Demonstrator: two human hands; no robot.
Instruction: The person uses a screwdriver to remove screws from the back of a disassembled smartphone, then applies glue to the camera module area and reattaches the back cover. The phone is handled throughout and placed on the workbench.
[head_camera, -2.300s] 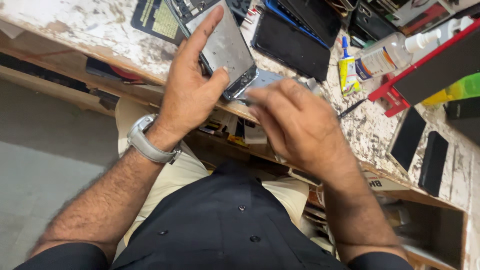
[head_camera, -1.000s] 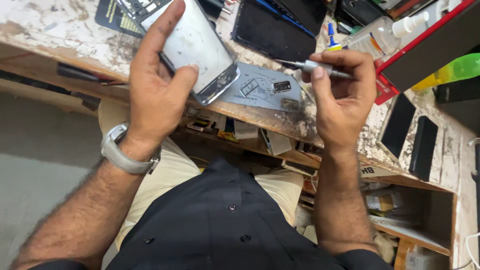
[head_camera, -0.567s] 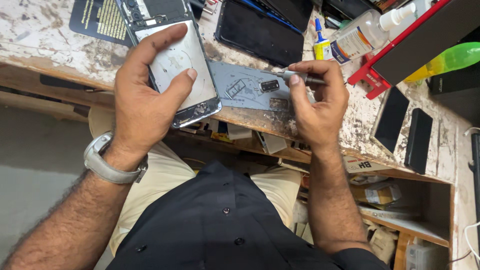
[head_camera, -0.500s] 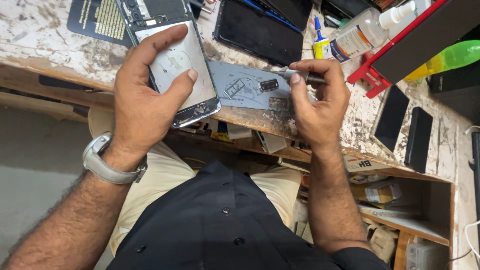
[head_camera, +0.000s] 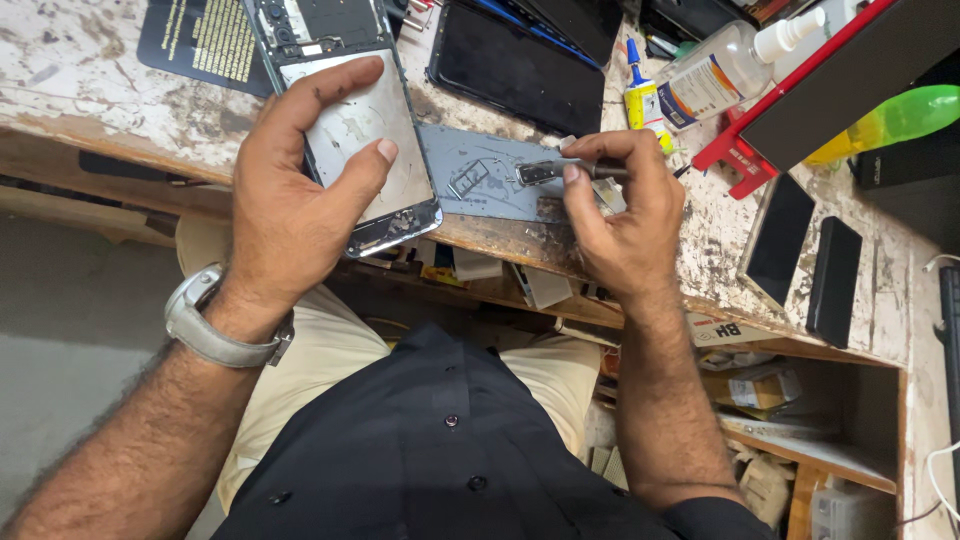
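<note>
1. Left hand (head_camera: 290, 205) grips the opened phone (head_camera: 350, 130), thumb and fingers across its metal plate, lower end past the bench (head_camera: 90, 100) edge.
2. Right hand (head_camera: 625, 225) pinches a tool (head_camera: 560, 170) over the grey mat (head_camera: 480, 180).
3. Better to brace the phone flat on the bench, so the tool tip meets small parts without slipping.

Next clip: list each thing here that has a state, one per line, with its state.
opened phone: back cover off, insides showing, gripped by the left hand
screwdriver: pinched in the right hand, lying level over the grey mat
glue tube: capped, upright
clear bottle: capped, lying tilted
</note>
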